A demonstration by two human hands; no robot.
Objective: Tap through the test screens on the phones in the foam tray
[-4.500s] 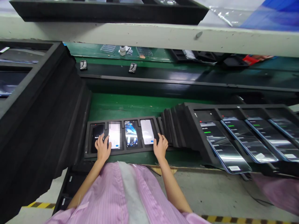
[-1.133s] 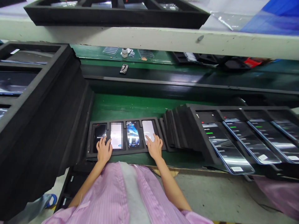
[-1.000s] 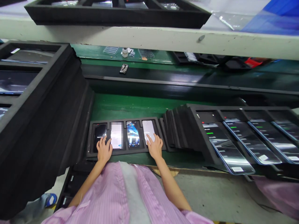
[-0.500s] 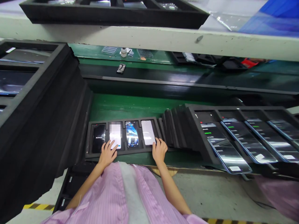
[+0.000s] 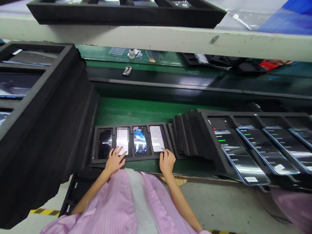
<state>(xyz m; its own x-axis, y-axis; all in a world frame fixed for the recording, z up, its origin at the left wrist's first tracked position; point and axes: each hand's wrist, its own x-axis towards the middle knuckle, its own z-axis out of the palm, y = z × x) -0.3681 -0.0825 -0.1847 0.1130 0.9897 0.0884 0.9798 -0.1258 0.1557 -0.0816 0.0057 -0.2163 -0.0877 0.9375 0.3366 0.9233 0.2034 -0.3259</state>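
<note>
A black foam tray (image 5: pixel 143 158) lies on the green bench in front of me, with phones in its row of pockets. My left hand (image 5: pixel 115 161) has its fingers spread over the lower end of a phone with a white screen (image 5: pixel 122 144). At the tray's right end, my right hand (image 5: pixel 167 161) has a fingertip at the bottom right of another white-screened phone (image 5: pixel 156 138), beside a small blue spot on its display. Between them is a phone with a blue lock screen (image 5: pixel 140 138). A dark-screened phone (image 5: pixel 105 143) with a white logo fills the leftmost pocket.
Tall stacked foam trays (image 5: pixel 56 113) holding phones rise at left. On the right, a tilted tray (image 5: pixel 229 162) carries several lit phones. Behind runs a dark belt (image 5: pixel 165 78) bearing a small phone part (image 5: pixel 127 70). A white shelf edge (image 5: pixel 146 38) crosses above.
The view has shifted slightly, moving the scene rightward. My right fingertip has moved a little onto the fourth phone's lower corner, where a blue spot now shows. My left hand stays over its phone.
</note>
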